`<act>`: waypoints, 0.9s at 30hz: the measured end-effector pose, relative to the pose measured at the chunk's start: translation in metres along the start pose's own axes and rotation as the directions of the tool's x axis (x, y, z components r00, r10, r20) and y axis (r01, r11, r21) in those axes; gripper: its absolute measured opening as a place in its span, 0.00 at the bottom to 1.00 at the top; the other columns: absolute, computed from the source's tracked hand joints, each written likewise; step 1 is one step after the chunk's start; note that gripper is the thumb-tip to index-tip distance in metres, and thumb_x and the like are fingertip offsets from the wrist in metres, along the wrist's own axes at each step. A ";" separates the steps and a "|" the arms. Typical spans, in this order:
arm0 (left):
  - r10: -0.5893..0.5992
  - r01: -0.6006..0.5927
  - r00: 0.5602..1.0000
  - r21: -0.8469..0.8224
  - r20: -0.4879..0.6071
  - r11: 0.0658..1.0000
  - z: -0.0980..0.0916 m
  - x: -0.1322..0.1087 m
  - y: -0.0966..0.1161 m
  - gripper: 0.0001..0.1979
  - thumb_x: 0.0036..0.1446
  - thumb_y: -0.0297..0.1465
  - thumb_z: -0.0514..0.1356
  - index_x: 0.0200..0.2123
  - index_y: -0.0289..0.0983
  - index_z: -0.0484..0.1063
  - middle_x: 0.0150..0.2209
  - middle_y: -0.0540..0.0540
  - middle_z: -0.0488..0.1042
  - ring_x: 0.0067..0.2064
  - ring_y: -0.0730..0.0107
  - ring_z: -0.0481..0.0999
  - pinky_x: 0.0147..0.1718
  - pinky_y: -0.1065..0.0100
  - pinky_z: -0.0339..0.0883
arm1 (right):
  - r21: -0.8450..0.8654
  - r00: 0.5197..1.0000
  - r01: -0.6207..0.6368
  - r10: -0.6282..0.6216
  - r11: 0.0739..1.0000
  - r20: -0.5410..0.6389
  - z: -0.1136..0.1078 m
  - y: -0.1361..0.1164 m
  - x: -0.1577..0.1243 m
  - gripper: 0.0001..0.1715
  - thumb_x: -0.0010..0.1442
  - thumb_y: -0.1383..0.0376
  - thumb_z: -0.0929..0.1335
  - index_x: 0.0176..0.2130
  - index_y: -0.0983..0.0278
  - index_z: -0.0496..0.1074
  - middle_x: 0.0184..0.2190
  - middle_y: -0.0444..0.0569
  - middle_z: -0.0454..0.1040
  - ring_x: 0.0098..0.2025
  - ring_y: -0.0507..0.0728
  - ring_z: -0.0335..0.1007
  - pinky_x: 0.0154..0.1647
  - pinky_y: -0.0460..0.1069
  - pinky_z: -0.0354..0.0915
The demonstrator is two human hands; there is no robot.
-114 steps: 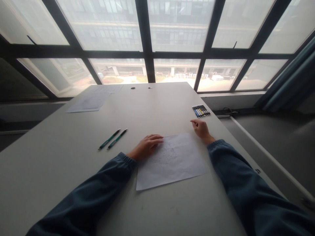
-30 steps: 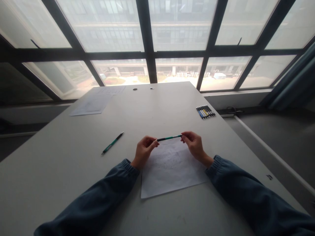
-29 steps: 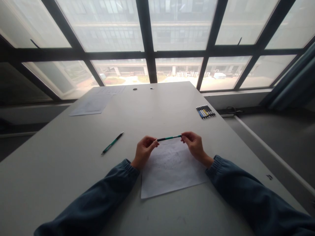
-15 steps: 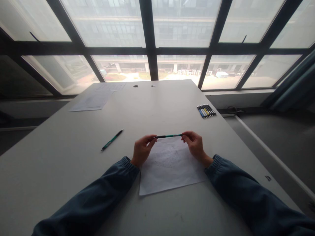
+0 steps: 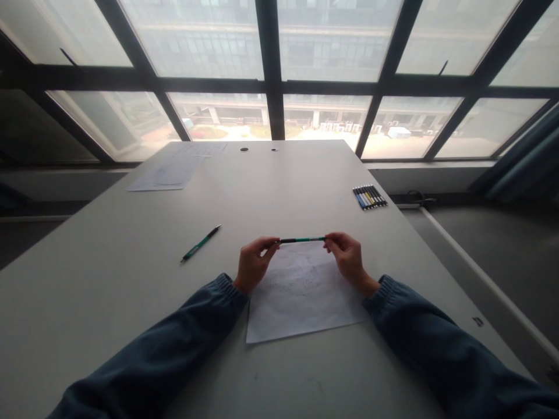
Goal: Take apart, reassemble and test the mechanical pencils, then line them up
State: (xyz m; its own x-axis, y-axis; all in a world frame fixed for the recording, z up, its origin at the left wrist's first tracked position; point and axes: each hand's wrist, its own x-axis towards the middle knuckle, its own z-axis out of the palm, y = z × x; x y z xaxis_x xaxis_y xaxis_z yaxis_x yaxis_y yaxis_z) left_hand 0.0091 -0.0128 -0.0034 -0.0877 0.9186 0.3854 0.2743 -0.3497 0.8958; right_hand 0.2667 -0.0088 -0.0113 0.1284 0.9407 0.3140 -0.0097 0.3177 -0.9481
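Observation:
A green and black pen is held level between my two hands, over the far edge of a white paper sheet with faint marks. My left hand pinches the pen's black left end between thumb and fingers. At the right end, my right hand grips the tip the same way. A second green and black pen lies slantwise on the white table, left of my left hand.
A row of several pens lies near the right edge of the table. Papers lie at the far left. A small dark object is near the right edge. Windows stand behind the table.
The camera view has shifted slightly. Both hands keep hold of the pen in nearly the same pose.

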 end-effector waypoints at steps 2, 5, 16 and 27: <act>0.015 -0.015 1.000 0.015 0.006 1.000 0.000 0.000 0.001 0.10 0.55 0.37 0.69 0.40 0.40 0.83 0.35 0.44 0.83 0.36 0.61 0.83 0.41 0.62 0.78 | 0.007 1.000 0.000 0.000 1.000 -0.003 0.000 0.000 0.000 0.11 0.57 0.58 0.74 0.37 0.63 0.76 0.27 0.46 0.77 0.27 0.53 0.72 0.29 0.49 0.69; 0.053 -0.054 0.998 0.044 0.020 0.998 -0.001 0.001 0.003 0.10 0.56 0.36 0.68 0.40 0.39 0.82 0.33 0.45 0.83 0.35 0.63 0.83 0.40 0.64 0.78 | 0.002 1.000 -0.006 0.006 1.000 -0.004 0.000 -0.001 0.000 0.11 0.57 0.59 0.74 0.37 0.63 0.76 0.27 0.46 0.77 0.27 0.53 0.71 0.28 0.49 0.68; 0.177 -0.180 0.984 0.128 0.036 0.975 -0.004 0.001 0.003 0.08 0.60 0.35 0.66 0.40 0.38 0.81 0.36 0.45 0.83 0.36 0.67 0.82 0.36 0.69 0.74 | 0.028 1.000 -0.014 0.014 0.999 -0.005 0.001 -0.001 -0.001 0.10 0.57 0.60 0.74 0.37 0.64 0.77 0.25 0.45 0.76 0.26 0.52 0.69 0.27 0.48 0.67; 0.184 -0.190 0.981 0.130 0.056 0.973 -0.005 0.001 0.002 0.06 0.59 0.33 0.66 0.40 0.39 0.81 0.36 0.46 0.82 0.36 0.68 0.80 0.36 0.69 0.73 | 0.049 0.999 -0.034 0.034 0.998 -0.010 0.001 0.001 -0.002 0.09 0.57 0.61 0.74 0.37 0.64 0.77 0.26 0.45 0.76 0.26 0.52 0.70 0.29 0.48 0.68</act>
State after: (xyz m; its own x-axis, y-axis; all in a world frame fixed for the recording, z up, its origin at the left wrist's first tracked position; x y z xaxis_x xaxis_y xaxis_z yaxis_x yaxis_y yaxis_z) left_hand 0.0052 -0.0137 -0.0002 0.0180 0.8475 0.5305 0.4079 -0.4907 0.7700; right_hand 0.2659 -0.0101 -0.0123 0.1374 0.9499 0.2807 -0.0628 0.2912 -0.9546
